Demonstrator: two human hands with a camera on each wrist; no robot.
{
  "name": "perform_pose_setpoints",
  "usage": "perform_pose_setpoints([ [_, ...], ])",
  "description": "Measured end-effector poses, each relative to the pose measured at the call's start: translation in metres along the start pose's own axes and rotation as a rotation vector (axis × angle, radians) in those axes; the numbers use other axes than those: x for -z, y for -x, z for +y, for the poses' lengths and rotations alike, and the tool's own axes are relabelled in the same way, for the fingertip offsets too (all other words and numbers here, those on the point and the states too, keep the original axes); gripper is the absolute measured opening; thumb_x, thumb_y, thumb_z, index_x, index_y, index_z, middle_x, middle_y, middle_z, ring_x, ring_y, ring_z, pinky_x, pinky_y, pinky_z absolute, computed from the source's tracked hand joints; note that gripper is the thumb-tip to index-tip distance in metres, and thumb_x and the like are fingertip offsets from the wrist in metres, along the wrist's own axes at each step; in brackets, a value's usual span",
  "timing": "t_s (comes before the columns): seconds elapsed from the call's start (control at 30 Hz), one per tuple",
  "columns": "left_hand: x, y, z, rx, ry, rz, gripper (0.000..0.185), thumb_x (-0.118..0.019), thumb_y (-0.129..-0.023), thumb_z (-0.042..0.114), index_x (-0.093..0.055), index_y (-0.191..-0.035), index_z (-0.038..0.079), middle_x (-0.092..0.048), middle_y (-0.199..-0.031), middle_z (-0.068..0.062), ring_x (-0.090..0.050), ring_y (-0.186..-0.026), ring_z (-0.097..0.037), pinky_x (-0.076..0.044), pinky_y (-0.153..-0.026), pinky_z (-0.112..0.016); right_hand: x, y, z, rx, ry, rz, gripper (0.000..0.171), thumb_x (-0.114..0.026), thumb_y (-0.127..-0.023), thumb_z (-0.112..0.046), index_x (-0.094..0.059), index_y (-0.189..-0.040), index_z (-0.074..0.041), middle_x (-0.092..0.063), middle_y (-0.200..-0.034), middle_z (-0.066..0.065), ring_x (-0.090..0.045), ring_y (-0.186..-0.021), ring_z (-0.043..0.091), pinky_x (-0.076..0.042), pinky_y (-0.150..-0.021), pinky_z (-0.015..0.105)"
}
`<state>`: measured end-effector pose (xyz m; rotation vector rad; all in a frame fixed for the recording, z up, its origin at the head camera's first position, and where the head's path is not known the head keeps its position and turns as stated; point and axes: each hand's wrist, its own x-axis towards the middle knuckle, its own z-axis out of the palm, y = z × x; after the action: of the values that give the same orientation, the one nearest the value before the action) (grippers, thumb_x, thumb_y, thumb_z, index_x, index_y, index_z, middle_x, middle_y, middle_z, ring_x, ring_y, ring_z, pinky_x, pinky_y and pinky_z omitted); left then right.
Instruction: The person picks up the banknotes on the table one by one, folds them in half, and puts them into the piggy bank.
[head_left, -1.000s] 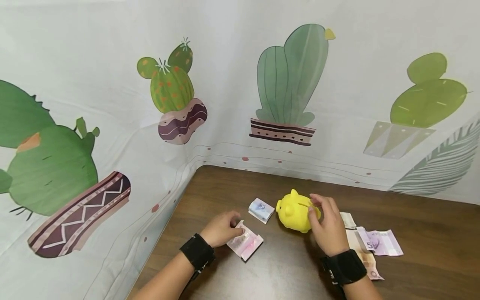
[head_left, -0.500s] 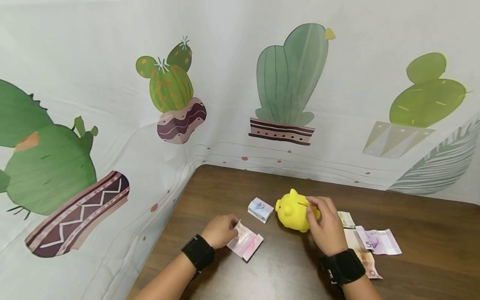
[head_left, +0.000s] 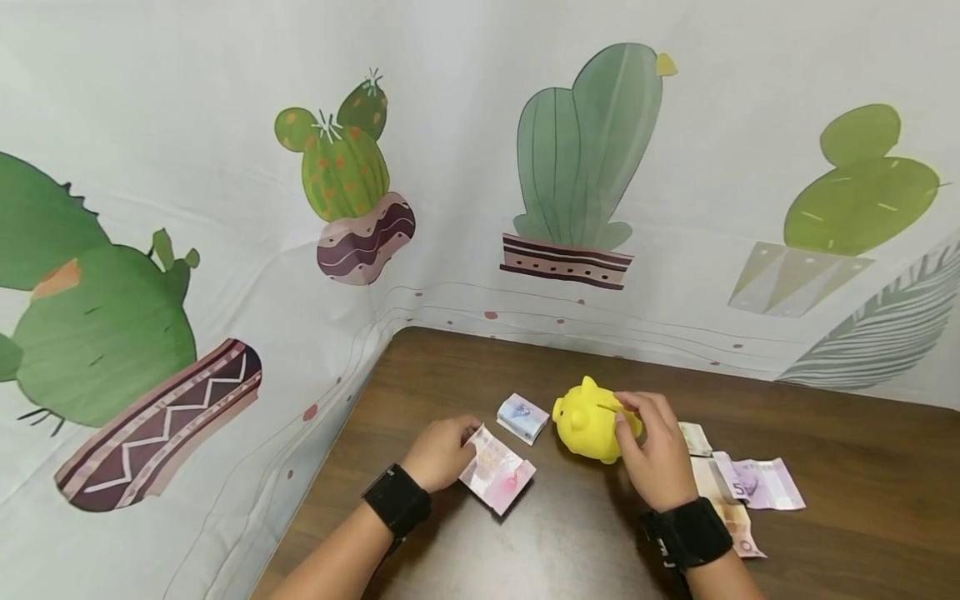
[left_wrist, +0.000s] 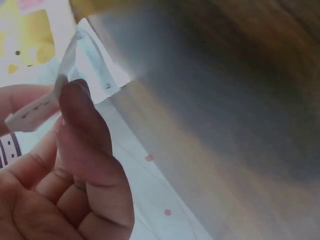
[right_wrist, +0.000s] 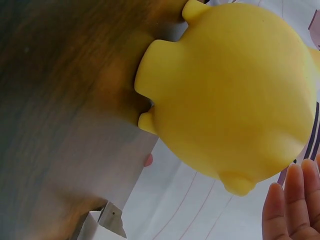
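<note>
On the brown table (head_left: 825,467), seen from the head camera, the left hand (head_left: 438,454) pinches a folded pink banknote (head_left: 497,471) by its left edge, just left of the yellow piggy bank (head_left: 588,421) — which the right hand (head_left: 656,454) cups with curled fingers. Left wrist view: thumb and fingers (left_wrist: 82,122) nip the note's edge (left_wrist: 75,75). Right wrist view: straight fingertips (right_wrist: 292,205) show beside the bank (right_wrist: 235,100) — contact probably hidden.

The left hand (head_left: 438,451) has lifted the near edge of the folded pink paper banknote (head_left: 497,480) off the brown wooden table (head_left: 825,433).
</note>
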<state>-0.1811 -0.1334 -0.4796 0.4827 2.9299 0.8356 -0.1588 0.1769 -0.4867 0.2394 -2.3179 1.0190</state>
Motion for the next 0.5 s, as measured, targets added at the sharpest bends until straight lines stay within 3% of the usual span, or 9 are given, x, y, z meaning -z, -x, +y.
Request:
perform_pose_setpoints([
  [0.33, 0.012, -0.001, 0.022, -0.015, 0.104, 0.089, 0.028, -0.061, -0.088, 0.007, -0.07, -0.114, 0.007, -0.071, -0.087, -0.001, -0.061, -0.075, -0.009, -0.05, -0.069, -0.025, 0.001, -0.001, -0.004, 0.011, -0.018, 0.005, 0.03, -0.066, -0.091, 0.001, -0.067, -0.121, -0.004, -0.062, -0.113, 0.012, -0.061, -0.104, 0.027, -0.04, -0.092, 0.018],
  [0.5, 0.013, -0.004, 0.035, -0.029, 0.157, 0.124, 0.026, -0.061, -0.09, 0.01, -0.069, -0.115, 0.007, -0.07, -0.089, 0.0, -0.06, -0.077, -0.009, -0.05, -0.071, -0.024, 0.001, -0.001, -0.007, 0.029, -0.038, 0.006, 0.031, -0.067, -0.091, -0.001, -0.066, -0.122, -0.004, -0.063, -0.114, 0.011, -0.06, -0.107, 0.026, -0.036, -0.096, 0.012],
])
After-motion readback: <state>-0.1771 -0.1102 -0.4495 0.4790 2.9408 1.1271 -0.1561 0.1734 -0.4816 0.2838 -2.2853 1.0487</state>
